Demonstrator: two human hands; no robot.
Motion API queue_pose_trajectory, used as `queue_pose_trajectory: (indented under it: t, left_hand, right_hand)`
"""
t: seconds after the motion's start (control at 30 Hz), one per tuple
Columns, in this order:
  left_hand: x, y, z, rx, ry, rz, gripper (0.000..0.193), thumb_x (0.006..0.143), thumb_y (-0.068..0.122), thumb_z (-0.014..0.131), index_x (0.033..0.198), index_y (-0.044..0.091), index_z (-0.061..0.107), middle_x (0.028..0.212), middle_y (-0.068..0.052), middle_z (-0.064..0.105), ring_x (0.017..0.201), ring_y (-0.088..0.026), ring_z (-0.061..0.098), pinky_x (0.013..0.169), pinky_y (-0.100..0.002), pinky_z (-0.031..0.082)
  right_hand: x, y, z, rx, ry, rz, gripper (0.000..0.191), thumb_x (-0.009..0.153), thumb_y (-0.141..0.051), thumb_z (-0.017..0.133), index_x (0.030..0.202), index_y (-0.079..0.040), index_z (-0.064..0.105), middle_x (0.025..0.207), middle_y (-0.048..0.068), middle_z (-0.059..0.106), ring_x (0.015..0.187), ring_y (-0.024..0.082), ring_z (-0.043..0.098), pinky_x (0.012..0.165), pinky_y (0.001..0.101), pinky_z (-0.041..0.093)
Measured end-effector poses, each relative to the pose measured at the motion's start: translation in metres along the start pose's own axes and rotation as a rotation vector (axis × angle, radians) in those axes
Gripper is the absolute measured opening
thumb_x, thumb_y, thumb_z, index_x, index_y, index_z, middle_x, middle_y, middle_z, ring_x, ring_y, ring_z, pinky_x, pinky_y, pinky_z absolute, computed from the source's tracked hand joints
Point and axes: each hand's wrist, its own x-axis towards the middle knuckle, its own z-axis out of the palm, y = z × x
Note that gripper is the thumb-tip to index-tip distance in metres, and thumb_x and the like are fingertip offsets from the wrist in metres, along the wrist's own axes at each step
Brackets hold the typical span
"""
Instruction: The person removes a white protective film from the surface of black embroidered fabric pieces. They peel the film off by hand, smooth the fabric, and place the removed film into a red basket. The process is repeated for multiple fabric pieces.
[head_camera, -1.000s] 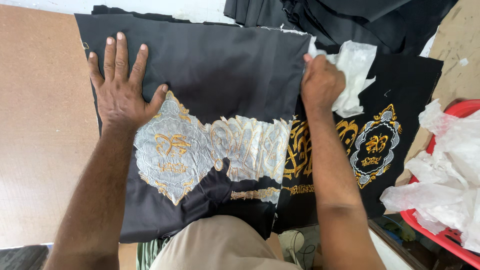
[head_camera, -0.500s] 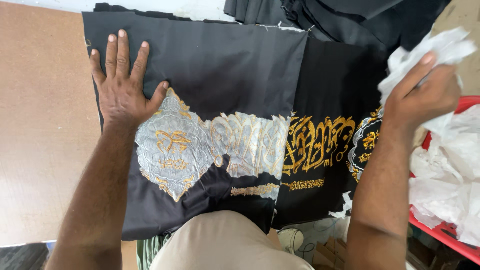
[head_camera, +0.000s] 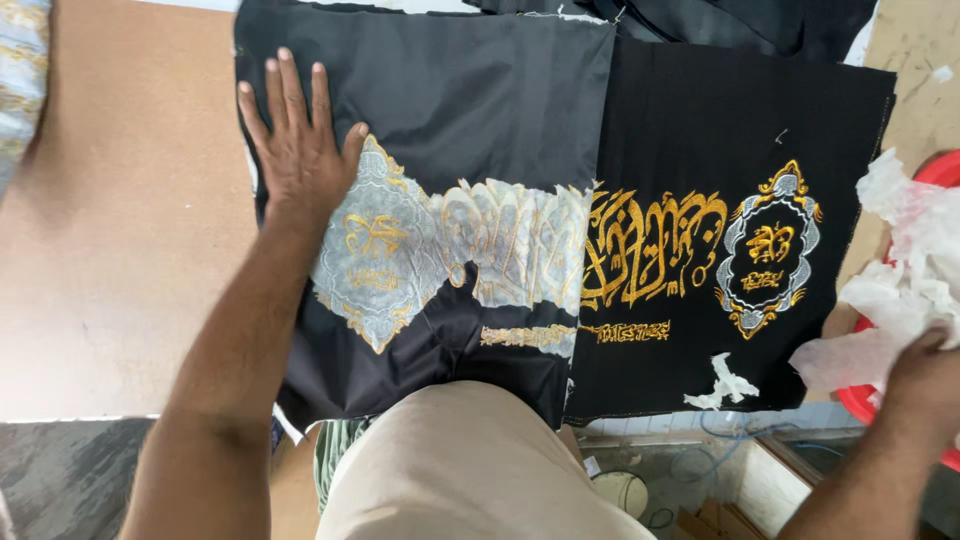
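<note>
I see a brown surface (head_camera: 110, 250), bare along its left part. A black cloth with gold embroidery (head_camera: 700, 150) lies flat on it, a paper-backed cloth (head_camera: 450, 100) overlapping its left side. More dark fabric (head_camera: 720, 20) sits at the far edge. A white paper scrap (head_camera: 725, 382) rests on the embroidered cloth

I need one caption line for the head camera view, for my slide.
Left hand flat on black embroidered cloth; right hand at white backing scraps over a red bin.

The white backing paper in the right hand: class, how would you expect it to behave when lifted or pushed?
The white backing paper looks crumpled and ragged-edged, so it is probably very light and floppy. Torn scraps such as the small scrap on the black embroidered cloth suggest it rips easily. Pushed, it would likely slide or flutter. The right hand rests at the heap's lower edge.
</note>
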Motion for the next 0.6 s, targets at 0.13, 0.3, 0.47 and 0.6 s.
queue_pose_trajectory:
  t: [0.13,0.3,0.47,0.6]
  left_hand:
    - [-0.076,0.038,-0.004,-0.167,-0.027,0.008,0.08,0.109,0.057,0.044,0.161,-0.004,0.034,0.167,-0.031,0.028,0.157,-0.043,0.021,0.126,-0.064,0.009]
    - [-0.157,0.048,-0.014,-0.091,0.003,0.1,0.087,0.103,0.063,0.049,0.159,-0.003,0.037,0.165,-0.029,0.031,0.155,-0.043,0.028,0.124,-0.063,0.018]
    - [-0.178,0.011,-0.009,-0.018,0.07,0.014,0.084,0.104,0.064,0.05,0.161,0.003,0.04,0.167,-0.028,0.032,0.156,-0.042,0.027,0.125,-0.063,0.017]
    - [-0.186,-0.021,-0.004,-0.063,0.102,0.01,0.081,0.103,0.063,0.048,0.161,0.008,0.042,0.168,-0.024,0.032,0.156,-0.041,0.026,0.125,-0.064,0.013]
  right_hand:
    - [-0.125,-0.113,-0.003,0.612,0.139,-0.598,0.041,0.108,-0.025,0.075,0.137,0.001,0.064,0.139,0.024,0.065,0.124,0.043,0.056,0.107,0.0525,0.044]
    - [-0.258,-0.237,-0.012,0.822,-0.008,-0.965,0.071,0.098,-0.047,0.069,0.148,-0.002,0.046,0.158,0.027,0.042,0.142,0.044,0.045,0.117,0.0594,0.033]
    - [-0.303,-0.265,-0.008,0.761,0.008,-1.084,0.088,0.092,-0.059,0.067,0.152,-0.001,0.041,0.161,0.032,0.03,0.151,0.047,0.029,0.12,0.065,0.024]
    - [-0.317,-0.27,0.006,0.616,0.048,-1.114,0.095,0.089,-0.065,0.066,0.155,-0.002,0.039,0.162,0.032,0.028,0.151,0.048,0.026,0.119,0.0644,0.024]
